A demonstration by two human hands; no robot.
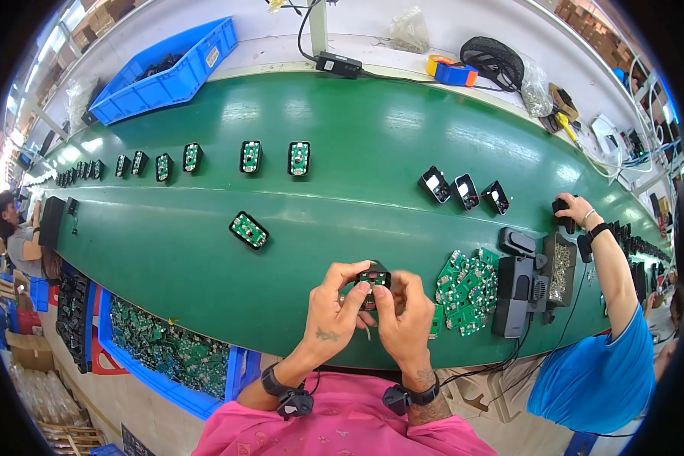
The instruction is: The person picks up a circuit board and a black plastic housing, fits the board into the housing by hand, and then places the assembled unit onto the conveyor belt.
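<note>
Between my two hands, over the near edge of the green table, is a small black plastic housing (375, 269) with a green circuit board in it. My left hand (333, 304) grips its left side, thumb pressed on the board. My right hand (404, 311) closes on the right side, its thumb on the board too, fingers slightly blurred. Just right of my right hand lies a pile of loose green circuit boards (465, 292). A black housing with a board fitted (248, 230) lies apart, to the left of my hands.
Several fitted housings (299, 159) form a row leftward. Three open housings (464, 192) stand right of centre. A blue bin (167, 83) sits far left; another with boards (167, 349) is below the table. A grey screw tray (559, 270) is near a co-worker's hand (574, 211) on a black housing.
</note>
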